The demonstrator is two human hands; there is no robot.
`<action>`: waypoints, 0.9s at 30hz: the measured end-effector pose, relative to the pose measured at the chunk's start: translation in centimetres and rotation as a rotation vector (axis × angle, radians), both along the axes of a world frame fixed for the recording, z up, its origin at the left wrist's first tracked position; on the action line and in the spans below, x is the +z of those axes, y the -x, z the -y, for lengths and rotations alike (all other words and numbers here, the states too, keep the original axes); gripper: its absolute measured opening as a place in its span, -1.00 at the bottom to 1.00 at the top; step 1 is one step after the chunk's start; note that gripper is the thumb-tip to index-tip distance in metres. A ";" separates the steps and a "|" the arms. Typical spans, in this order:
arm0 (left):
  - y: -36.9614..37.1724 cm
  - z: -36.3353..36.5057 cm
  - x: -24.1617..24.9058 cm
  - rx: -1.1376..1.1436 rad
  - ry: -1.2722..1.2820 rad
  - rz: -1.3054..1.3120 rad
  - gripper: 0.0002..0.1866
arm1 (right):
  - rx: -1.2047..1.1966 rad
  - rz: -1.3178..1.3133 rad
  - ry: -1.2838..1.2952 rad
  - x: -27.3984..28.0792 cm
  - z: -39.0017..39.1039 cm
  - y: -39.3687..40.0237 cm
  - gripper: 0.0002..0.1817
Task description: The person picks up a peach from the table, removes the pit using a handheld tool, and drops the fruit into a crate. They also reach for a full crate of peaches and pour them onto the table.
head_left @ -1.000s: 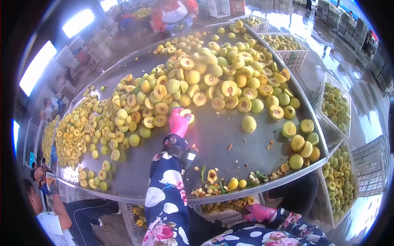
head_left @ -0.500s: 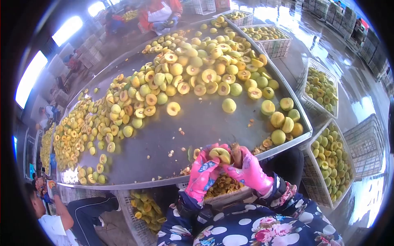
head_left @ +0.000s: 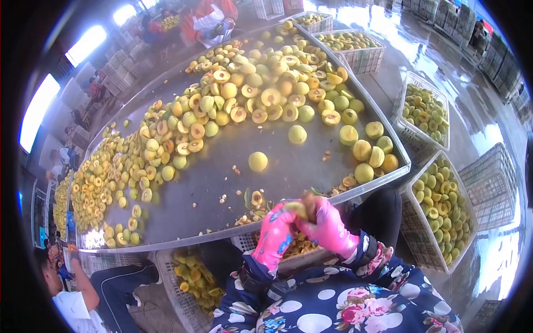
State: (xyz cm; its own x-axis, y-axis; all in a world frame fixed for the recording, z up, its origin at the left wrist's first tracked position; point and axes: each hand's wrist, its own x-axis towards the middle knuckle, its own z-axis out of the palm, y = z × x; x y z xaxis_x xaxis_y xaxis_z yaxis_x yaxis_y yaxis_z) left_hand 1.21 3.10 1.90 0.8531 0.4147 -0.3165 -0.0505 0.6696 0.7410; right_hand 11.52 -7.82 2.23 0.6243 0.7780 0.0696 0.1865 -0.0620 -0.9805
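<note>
My left hand (head_left: 277,232), in a pink patterned glove, is closed around a yellow-green peach piece (head_left: 297,210) just over the table's near edge. Pressed up against it, my right hand (head_left: 328,226), gloved the same, grips a small brownish tool (head_left: 309,206); blur and fingers hide its shape. Left of the hands, a cut peach half (head_left: 256,198) lies among pit scraps on the metal table (head_left: 222,191). A lone rounded peach (head_left: 258,161) sits farther in. Below my hands, a crate (head_left: 305,256) holds brownish scraps.
A long heap of halved peaches (head_left: 244,89) stretches across the table inside its raised rim. Peach-filled crates stand at right (head_left: 438,211) and below left (head_left: 194,277). A person in a white shirt (head_left: 78,308) sits at lower left; another in orange (head_left: 214,25) works across the table.
My hands have closed more tightly together over the peach piece. A cut half on the middle of the table is gone from its spot, and a rounded peach now lies nearer me. The view shifted slightly.
</note>
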 end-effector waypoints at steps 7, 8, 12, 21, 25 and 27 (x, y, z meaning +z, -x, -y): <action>1.2 0.4 1.0 0.075 0.161 0.144 -0.65 | 0.082 -0.781 -0.121 2.2 0.4 -0.6 -0.59; 1.1 0.1 -0.4 0.111 0.182 0.140 -0.66 | 0.090 -0.798 -0.119 2.4 0.4 -0.6 -0.59; 1.3 0.5 -0.2 0.147 0.344 0.219 -0.59 | 0.080 -0.875 -0.122 1.9 0.0 0.4 -0.58; 1.7 -0.5 -2.0 0.130 -0.166 0.069 -0.54 | 0.305 -0.687 -0.006 0.7 0.3 0.8 -0.56; 2.5 0.9 -0.9 0.266 -0.650 -0.072 -0.62 | 0.122 -0.061 -0.045 0.3 0.4 1.6 -0.59; 2.1 0.6 0.5 0.338 0.200 0.097 -0.62 | 0.176 -0.153 0.051 1.7 2.0 1.8 -0.61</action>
